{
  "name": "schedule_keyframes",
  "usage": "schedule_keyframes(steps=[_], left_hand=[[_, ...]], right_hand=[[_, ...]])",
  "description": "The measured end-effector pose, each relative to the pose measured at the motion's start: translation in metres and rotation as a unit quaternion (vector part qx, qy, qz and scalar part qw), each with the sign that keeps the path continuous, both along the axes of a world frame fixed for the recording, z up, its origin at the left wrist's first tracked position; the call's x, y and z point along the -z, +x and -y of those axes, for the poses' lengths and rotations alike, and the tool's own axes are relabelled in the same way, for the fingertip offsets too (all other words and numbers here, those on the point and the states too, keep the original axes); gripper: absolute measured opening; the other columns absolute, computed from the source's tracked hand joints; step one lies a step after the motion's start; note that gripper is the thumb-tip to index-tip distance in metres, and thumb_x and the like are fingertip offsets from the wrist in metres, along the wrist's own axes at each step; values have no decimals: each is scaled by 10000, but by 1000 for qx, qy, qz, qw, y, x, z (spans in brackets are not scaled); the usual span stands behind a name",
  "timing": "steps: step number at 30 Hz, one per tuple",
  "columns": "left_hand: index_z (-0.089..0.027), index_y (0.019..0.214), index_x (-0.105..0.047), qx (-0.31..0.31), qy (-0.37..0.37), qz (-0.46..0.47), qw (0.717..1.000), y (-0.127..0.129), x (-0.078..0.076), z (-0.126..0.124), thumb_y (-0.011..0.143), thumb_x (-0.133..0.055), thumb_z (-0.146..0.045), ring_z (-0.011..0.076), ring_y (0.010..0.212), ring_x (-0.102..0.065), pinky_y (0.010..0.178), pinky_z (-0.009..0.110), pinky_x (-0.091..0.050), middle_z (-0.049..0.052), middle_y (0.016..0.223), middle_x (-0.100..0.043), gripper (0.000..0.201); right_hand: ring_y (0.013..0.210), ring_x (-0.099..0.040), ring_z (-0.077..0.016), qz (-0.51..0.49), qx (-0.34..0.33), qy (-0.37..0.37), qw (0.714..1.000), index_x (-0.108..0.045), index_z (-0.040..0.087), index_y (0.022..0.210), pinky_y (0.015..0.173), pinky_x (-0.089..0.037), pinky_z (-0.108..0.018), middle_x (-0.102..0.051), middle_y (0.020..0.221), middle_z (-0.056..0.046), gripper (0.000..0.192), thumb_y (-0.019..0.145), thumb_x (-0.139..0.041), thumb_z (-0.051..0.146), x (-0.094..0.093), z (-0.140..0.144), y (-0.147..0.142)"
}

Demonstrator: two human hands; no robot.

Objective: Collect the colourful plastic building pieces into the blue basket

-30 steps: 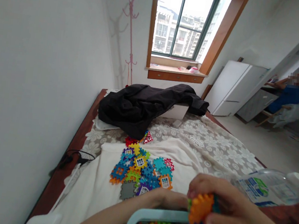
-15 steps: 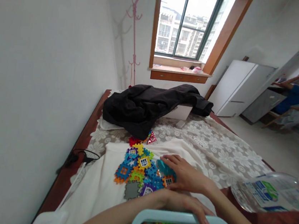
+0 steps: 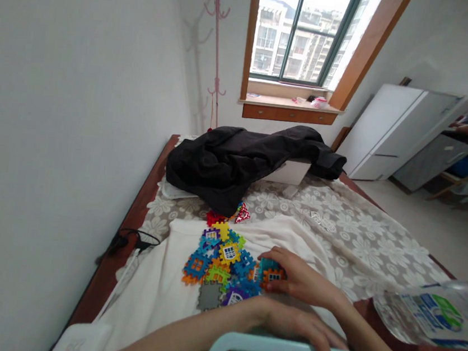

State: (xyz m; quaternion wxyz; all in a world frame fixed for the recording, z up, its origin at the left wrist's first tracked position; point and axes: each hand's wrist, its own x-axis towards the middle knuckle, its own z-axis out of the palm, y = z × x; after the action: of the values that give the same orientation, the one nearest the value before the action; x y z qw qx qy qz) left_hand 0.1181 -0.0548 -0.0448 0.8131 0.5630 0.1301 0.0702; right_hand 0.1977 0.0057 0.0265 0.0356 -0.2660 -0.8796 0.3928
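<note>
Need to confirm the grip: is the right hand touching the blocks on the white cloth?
Touching. The head view shows the right hand with fingertips on the orange and teal blocks at the pile's edge.

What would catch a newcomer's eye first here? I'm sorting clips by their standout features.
The bright patch of flat plastic toy tiles on the white cloth stands out first, with the right hand resting on the tiles at its right edge. Nearer the camera, the left hand lies over the rim of a pale blue bin holding more pieces. Behind the tiles, a black jacket sprawls over the bed.
</note>
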Motion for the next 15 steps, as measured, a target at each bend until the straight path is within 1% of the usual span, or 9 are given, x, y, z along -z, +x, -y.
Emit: schedule_keyframes(steps=[2, 4, 8, 10, 12, 14, 15], left_hand=[[-202, 1004, -676, -3, -44, -26, 999, -3, -7, 2, 619, -825, -435, 159, 749, -629, 655, 281, -513, -20, 954, -648, 474], [-203, 1013, -672, -1, -68, -40, 997, -4, -8, 4, 563, -846, -412, 165, 735, -626, 638, 286, -510, -19, 958, -647, 525], [-206, 988, -686, -2, -74, -39, 996, 0, 0, 2, 527, -881, -438, 161, 724, -615, 635, 281, -513, -16, 932, -651, 552], [-202, 959, -693, 0, -71, -26, 997, 3, 5, 1, 516, -892, -477, 161, 720, -609, 636, 283, -518, -11, 906, -653, 558], [-197, 966, -700, 0, -66, -17, 998, 6, 8, 0, 518, -886, -496, 169, 711, -612, 632, 302, -526, 1, 910, -661, 569], [-190, 995, -706, -8, -60, -12, 998, 6, 8, 1, 530, -874, -491, 179, 717, -630, 627, 316, -533, 13, 943, -672, 578], [-186, 1000, -707, -13, -61, -11, 998, 5, 8, 2, 537, -871, -492, 181, 726, -641, 629, 315, -535, 16, 956, -677, 578]], right_hand=[[1037, -645, -256, -7, 6, -19, 1000, -700, 242, 1211, 915, -523, -371, -702, 1146, -55, 362, 865, -774, 318, 0, -2, 0], [996, -661, -249, -11, 10, -40, 999, -715, 238, 1159, 875, -536, -360, -725, 1116, -46, 301, 872, -757, 316, -1, -3, 2], [1002, -672, -266, -8, 25, -48, 999, -726, 241, 1102, 883, -554, -381, -743, 1088, -52, 232, 890, -722, 334, -6, -9, 8], [1041, -671, -281, -25, 53, -35, 998, -734, 246, 1107, 923, -554, -397, -746, 1107, -65, 239, 900, -717, 365, -11, -16, 14], [1036, -678, -282, -51, 87, -30, 994, -744, 243, 1109, 926, -562, -393, -747, 1120, -77, 283, 897, -736, 429, -19, -25, 21], [980, -690, -265, -72, 114, -51, 990, -747, 227, 1104, 876, -583, -368, -746, 1101, -80, 368, 862, -780, 502, -30, -30, 29], [944, -693, -249, -84, 122, -75, 986, -744, 219, 1106, 836, -592, -349, -744, 1078, -76, 409, 844, -799, 527, -37, -28, 33]])
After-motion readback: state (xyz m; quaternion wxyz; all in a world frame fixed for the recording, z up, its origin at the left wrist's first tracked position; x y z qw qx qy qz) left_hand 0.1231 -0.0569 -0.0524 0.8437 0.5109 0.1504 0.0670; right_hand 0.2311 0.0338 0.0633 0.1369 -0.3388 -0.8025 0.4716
